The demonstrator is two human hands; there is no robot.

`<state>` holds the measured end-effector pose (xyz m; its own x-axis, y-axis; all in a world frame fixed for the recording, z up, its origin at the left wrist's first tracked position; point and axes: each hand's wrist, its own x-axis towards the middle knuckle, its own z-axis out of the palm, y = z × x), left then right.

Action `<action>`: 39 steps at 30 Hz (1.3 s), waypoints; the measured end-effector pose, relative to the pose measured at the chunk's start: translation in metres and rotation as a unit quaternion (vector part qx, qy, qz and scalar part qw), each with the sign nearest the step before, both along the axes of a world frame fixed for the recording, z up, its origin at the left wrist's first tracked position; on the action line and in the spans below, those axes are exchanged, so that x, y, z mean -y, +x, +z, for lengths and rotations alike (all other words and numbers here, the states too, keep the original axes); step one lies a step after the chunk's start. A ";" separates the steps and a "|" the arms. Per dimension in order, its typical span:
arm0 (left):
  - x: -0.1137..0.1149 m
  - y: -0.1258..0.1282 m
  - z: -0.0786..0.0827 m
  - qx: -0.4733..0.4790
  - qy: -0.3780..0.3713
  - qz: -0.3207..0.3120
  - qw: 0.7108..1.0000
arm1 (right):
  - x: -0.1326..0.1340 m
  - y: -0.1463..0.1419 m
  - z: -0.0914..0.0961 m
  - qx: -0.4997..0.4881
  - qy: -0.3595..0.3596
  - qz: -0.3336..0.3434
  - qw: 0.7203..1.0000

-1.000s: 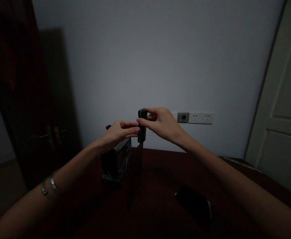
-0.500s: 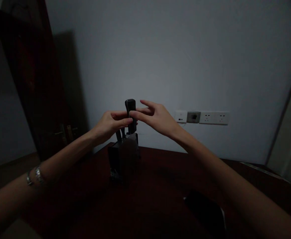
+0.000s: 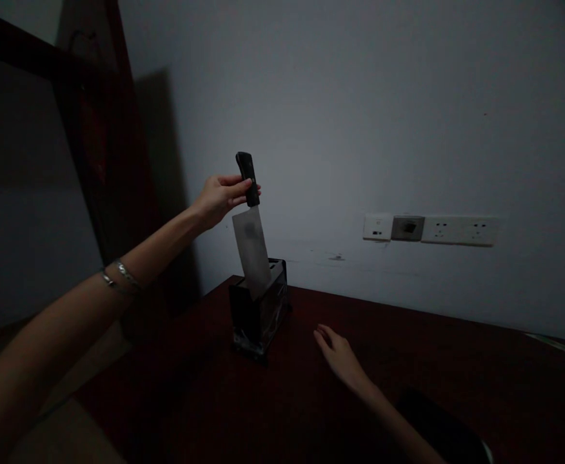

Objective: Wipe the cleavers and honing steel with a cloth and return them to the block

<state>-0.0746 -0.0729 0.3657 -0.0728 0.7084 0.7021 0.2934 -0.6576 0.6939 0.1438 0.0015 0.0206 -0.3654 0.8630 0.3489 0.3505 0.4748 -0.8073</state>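
Observation:
My left hand [image 3: 223, 198] is raised and pinches the black handle of a cleaver [image 3: 252, 240]. The wide pale blade hangs down, its lower end dipping into the top of a dark knife block [image 3: 258, 310] on the dark red table [image 3: 408, 361]. My right hand [image 3: 339, 356] lies low over the table to the right of the block, fingers loosely stretched out, holding nothing. Two bracelets sit on my left wrist.
A row of wall sockets [image 3: 430, 229] runs along the grey wall behind the table. A dark wooden door [image 3: 103, 161] stands at the left. A dark flat object [image 3: 447, 428] lies on the table under my right forearm. The room is dim.
My right hand let go of the cleaver handle and dropped to the table. My left hand lifted the cleaver higher, showing the blade above the block. The view swung left.

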 end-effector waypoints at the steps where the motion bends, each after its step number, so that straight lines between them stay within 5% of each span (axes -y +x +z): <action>1: -0.005 -0.004 0.002 0.001 0.004 0.001 1.000 | 0.001 -0.001 -0.013 0.028 0.007 -0.006 1.000; 4: -0.021 -0.013 0.007 0.007 0.013 0.002 1.000 | 0.003 -0.003 -0.041 0.112 0.022 -0.027 0.993; 8: -0.040 -0.020 0.008 0.015 0.012 0.007 1.000 | 0.004 -0.004 -0.055 0.181 0.060 -0.023 0.981; 22: -0.073 -0.024 -0.005 0.017 -0.003 0.005 1.000 | 0.008 -0.002 -0.046 0.218 0.076 -0.007 0.973; 39: -0.082 -0.029 -0.017 0.021 -0.017 0.004 1.000 | 0.004 -0.004 -0.051 0.175 0.082 -0.010 0.981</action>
